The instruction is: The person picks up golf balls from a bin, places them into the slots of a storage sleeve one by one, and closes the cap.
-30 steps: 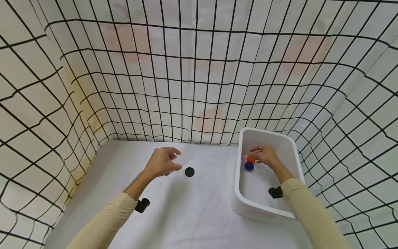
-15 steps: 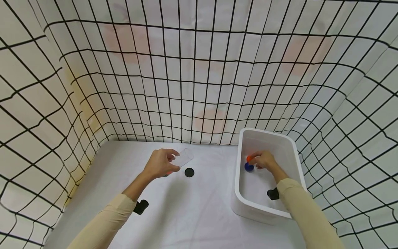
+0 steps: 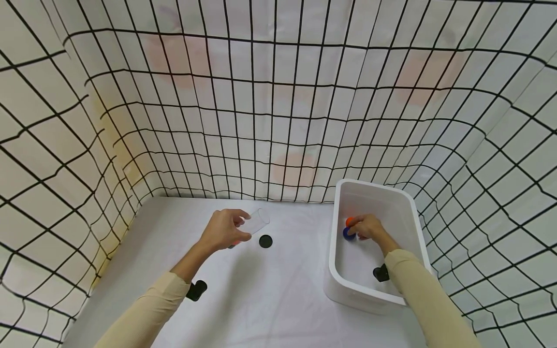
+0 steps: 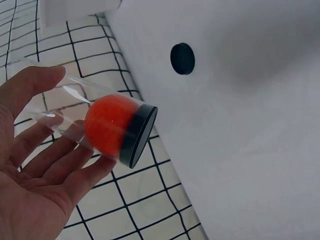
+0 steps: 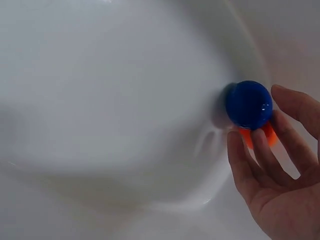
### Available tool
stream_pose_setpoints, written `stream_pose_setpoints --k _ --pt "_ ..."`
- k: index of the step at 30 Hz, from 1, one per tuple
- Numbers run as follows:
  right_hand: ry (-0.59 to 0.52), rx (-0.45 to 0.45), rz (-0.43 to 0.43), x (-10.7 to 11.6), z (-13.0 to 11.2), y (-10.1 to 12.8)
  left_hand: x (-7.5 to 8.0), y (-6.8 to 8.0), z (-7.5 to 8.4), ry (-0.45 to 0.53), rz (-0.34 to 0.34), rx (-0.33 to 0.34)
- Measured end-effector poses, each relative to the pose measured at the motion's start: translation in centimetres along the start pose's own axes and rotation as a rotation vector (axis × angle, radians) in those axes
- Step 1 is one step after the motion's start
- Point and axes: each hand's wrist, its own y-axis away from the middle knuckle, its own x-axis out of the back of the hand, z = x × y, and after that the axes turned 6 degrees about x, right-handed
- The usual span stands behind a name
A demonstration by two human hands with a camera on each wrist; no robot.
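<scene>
My left hand [image 3: 222,229] holds a clear plastic tube [image 3: 258,220] tilted above the table. In the left wrist view an orange ball [image 4: 106,124] sits inside the tube, against a black cap [image 4: 139,136] on its end. A loose black cap [image 3: 265,241] lies on the table nearby. My right hand [image 3: 367,226] is down in the white bin [image 3: 332,251], pinching a blue ball [image 5: 249,104] between thumb and fingers. Another orange ball [image 3: 349,221] lies right beside the blue one, partly hidden behind the fingers in the right wrist view.
The bin stands at the right of the white-covered table [image 3: 278,295], its walls rising around my right hand. Black netting [image 3: 285,116] over pale cloth encloses the table at the back and both sides.
My right hand has come down from above the orange ball, toward me, onto the blue ball and taken hold of it. The left hand with the tube has dipped slightly.
</scene>
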Motion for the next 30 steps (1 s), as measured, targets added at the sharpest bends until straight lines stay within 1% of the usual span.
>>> stream_pose_setpoints --k 4,9,13,22,30 --pt "-0.015 -0.006 -0.010 -0.1 0.2 -0.1 0.0 0.0 0.0 -0.004 0.005 -0.002" --pt "-0.091 -0.025 -0.032 -0.3 0.0 0.1 -0.1 -0.1 -0.1 0.000 0.003 -0.003" --pt "-0.128 -0.035 -0.041 -0.5 -0.1 0.3 -0.1 0.0 -0.1 -0.003 0.000 0.006" --pt "-0.124 -0.056 -0.055 -1.0 0.5 -0.2 -0.2 0.0 -0.4 -0.004 0.003 0.004" --pt "-0.113 -0.063 -0.037 -1.5 0.7 -0.5 -0.1 -0.1 -0.5 -0.015 0.011 -0.006"
